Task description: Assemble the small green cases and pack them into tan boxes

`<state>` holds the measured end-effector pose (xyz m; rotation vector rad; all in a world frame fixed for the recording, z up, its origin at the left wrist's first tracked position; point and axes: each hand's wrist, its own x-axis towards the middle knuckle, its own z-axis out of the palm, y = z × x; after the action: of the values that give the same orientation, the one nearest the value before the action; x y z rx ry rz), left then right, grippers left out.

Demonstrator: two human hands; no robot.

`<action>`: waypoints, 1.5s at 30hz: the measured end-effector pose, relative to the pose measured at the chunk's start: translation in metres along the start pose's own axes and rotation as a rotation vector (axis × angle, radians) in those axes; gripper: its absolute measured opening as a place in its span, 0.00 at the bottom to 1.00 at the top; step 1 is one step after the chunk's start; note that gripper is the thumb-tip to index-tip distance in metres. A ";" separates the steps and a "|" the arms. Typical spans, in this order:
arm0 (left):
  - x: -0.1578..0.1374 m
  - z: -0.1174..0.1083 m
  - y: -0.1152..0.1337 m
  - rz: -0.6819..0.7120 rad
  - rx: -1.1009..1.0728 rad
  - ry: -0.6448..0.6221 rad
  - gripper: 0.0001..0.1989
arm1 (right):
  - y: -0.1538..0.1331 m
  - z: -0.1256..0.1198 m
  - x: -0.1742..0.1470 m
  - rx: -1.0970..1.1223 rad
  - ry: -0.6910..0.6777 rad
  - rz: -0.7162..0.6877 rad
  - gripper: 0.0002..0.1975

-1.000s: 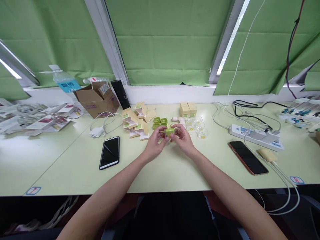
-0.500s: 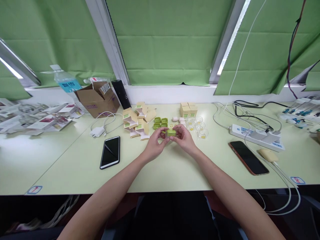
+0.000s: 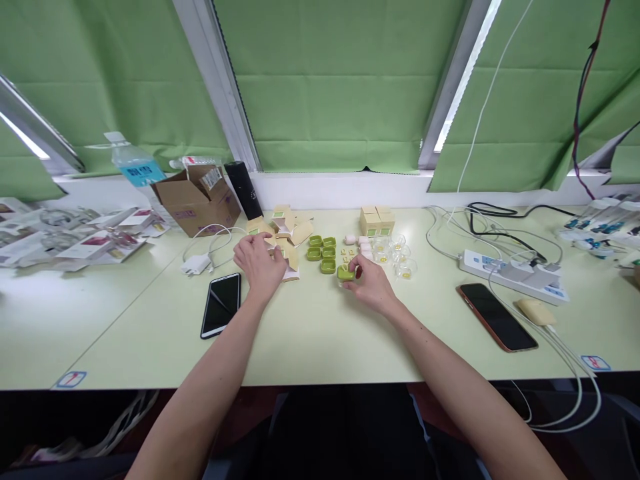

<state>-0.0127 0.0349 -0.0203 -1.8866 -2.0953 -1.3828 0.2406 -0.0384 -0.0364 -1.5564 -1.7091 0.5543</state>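
My right hand (image 3: 371,283) pinches a small green container (image 3: 345,273) with a clear cover, just above the table. My left hand (image 3: 260,263) reaches over the small open cream boxes (image 3: 289,251), thumb and fingers apart; it partly hides them, and whether it touches one is unclear. Several green trays (image 3: 328,253) stand in a group between the hands. Small yellow pieces (image 3: 347,253) lie beyond the held container. Pale pink pieces (image 3: 365,247) and clear covers with yellow marks (image 3: 405,269) lie to the right.
Two closed cream boxes (image 3: 377,221) stand at the back. On the left are a phone (image 3: 221,305), a charger (image 3: 196,263), a brown carton (image 3: 200,203) and a black cylinder (image 3: 243,189). A second phone (image 3: 497,317) and a power strip (image 3: 513,275) with cables lie right.
My left hand has let go of the green container and moved left to the open boxes. My right hand keeps the container and has shifted slightly right and nearer to me.
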 end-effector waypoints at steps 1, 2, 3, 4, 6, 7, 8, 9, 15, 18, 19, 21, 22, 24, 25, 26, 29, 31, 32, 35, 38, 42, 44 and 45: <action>0.002 -0.001 -0.002 -0.024 0.007 0.014 0.18 | 0.000 0.001 0.000 -0.021 -0.010 -0.005 0.14; 0.005 -0.001 -0.004 -0.050 0.011 0.031 0.18 | 0.000 0.002 0.000 -0.039 -0.019 -0.011 0.14; 0.007 -0.001 -0.007 -0.079 0.012 0.046 0.19 | 0.000 0.002 -0.001 -0.056 -0.030 -0.016 0.15; 0.009 0.000 -0.009 -0.109 0.011 0.055 0.19 | 0.001 0.003 -0.001 -0.071 -0.042 -0.020 0.15; 0.014 0.003 -0.015 -0.174 -0.004 0.055 0.19 | 0.001 0.005 -0.002 -0.096 -0.067 -0.028 0.16; 0.016 0.005 -0.017 -0.210 -0.016 0.050 0.20 | 0.001 0.006 -0.002 -0.105 -0.081 -0.032 0.17; 0.019 0.006 -0.019 -0.243 -0.029 0.046 0.23 | 0.001 0.006 -0.003 -0.112 -0.096 -0.037 0.17; 0.021 0.008 -0.021 -0.273 -0.042 0.041 0.25 | 0.001 0.007 -0.003 -0.119 -0.110 -0.044 0.18; 0.033 0.009 -0.030 -0.409 -0.058 -0.008 0.31 | -0.002 0.008 -0.006 -0.190 -0.142 -0.090 0.21; 0.037 0.008 -0.034 -0.443 -0.039 -0.051 0.32 | -0.004 0.007 -0.007 -0.281 -0.131 -0.135 0.25; 0.039 0.008 -0.036 -0.444 -0.027 -0.068 0.31 | -0.005 0.006 -0.008 -0.302 -0.123 -0.152 0.25; 0.041 0.008 -0.037 -0.438 0.009 -0.088 0.27 | -0.006 0.005 -0.008 -0.314 -0.101 -0.180 0.26; 0.041 0.009 -0.038 -0.435 0.029 -0.091 0.25 | -0.007 0.005 -0.008 -0.311 -0.088 -0.191 0.25; 0.043 0.011 -0.040 -0.432 0.057 -0.096 0.22 | -0.007 0.004 -0.009 -0.298 -0.061 -0.214 0.25; 0.043 0.012 -0.041 -0.431 0.064 -0.099 0.21 | -0.007 0.003 -0.009 -0.291 -0.049 -0.227 0.25; 0.044 0.014 -0.042 -0.432 0.067 -0.100 0.21 | -0.007 0.003 -0.009 -0.282 -0.038 -0.242 0.25; 0.044 0.015 -0.044 -0.433 0.060 -0.087 0.20 | -0.005 0.003 -0.009 -0.255 -0.005 -0.283 0.24; 0.044 0.016 -0.044 -0.432 0.058 -0.054 0.19 | -0.002 0.004 -0.009 -0.242 0.020 -0.315 0.24; 0.044 0.016 -0.043 -0.432 0.059 -0.029 0.19 | -0.001 0.005 -0.009 -0.238 0.033 -0.331 0.23; 0.046 0.015 -0.042 -0.428 0.042 0.090 0.18 | 0.003 0.007 -0.008 -0.226 0.071 -0.374 0.23; 0.045 0.015 -0.041 -0.377 -0.028 0.225 0.17 | 0.005 0.009 -0.008 -0.203 0.123 -0.417 0.23; 0.027 0.021 -0.031 -0.141 -0.189 0.344 0.21 | 0.006 0.010 -0.008 -0.145 0.212 -0.484 0.22; 0.010 0.024 -0.020 0.008 -0.269 0.350 0.24 | 0.006 0.010 -0.008 -0.108 0.245 -0.521 0.21; 0.000 0.026 -0.013 0.089 -0.319 0.334 0.25 | 0.006 0.010 -0.008 -0.089 0.256 -0.540 0.21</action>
<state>-0.0097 0.0514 -0.0441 -1.6626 -1.6981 -1.9443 0.2367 -0.0434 -0.0491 -1.0927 -1.8638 0.0038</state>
